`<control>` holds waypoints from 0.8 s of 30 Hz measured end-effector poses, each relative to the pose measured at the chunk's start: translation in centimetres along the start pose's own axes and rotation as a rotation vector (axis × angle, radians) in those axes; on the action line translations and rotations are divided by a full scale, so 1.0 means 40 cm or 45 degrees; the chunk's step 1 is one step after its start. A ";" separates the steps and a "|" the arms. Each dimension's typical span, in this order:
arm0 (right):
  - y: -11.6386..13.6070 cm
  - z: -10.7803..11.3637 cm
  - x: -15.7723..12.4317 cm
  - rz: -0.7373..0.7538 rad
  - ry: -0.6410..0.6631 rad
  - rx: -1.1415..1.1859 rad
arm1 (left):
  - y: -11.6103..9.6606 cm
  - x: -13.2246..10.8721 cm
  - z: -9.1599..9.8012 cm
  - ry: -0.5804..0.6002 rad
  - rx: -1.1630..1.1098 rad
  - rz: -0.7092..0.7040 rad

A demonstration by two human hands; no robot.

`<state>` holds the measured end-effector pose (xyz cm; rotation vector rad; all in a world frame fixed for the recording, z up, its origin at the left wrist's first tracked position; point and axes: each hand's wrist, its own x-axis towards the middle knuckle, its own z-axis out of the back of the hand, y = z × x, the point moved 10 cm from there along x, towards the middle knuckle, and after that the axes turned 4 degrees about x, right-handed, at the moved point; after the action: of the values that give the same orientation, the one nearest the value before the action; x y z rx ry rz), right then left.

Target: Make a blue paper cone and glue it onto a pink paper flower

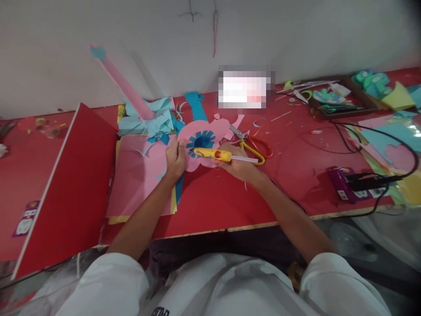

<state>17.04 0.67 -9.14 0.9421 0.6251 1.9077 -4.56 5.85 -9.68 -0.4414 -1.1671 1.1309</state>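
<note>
My left hand [176,159] grips the left edge of a pink scalloped paper flower [194,128]. In the flower's middle is a blue ring of cut paper tabs [201,141], folded outward around a dark blue hollow. My right hand [235,162] is wrapped round a yellow hot glue gun [213,154], its nozzle pointing left at the ring's lower tabs. A clear glue stick [245,158] juts from the gun's back end. Just beyond my right hand lie scissors with red and yellow handles [259,147]. Whether the nozzle touches the paper I cannot tell.
Pink sheets [131,175] are stacked at left beside an upright red divider [69,188]. Behind them a pink paper tube [123,83] leans over light blue scraps [158,123]. At right sit a purple power box [344,184] with black cables and a brown tray [345,109].
</note>
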 end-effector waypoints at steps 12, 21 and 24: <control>0.044 -0.029 -0.019 0.205 0.138 -0.317 | 0.010 -0.007 -0.001 -0.010 -0.061 0.020; 0.086 -0.012 -0.026 0.337 0.012 -0.556 | 0.023 -0.007 0.003 -0.054 -0.125 -0.002; 0.087 -0.003 -0.026 0.326 -0.066 -0.552 | 0.012 -0.009 0.002 -0.045 -0.121 -0.054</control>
<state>15.55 -1.91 -7.06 0.8121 0.0491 2.1199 -4.83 5.73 -10.21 -0.4693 -1.2595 1.0536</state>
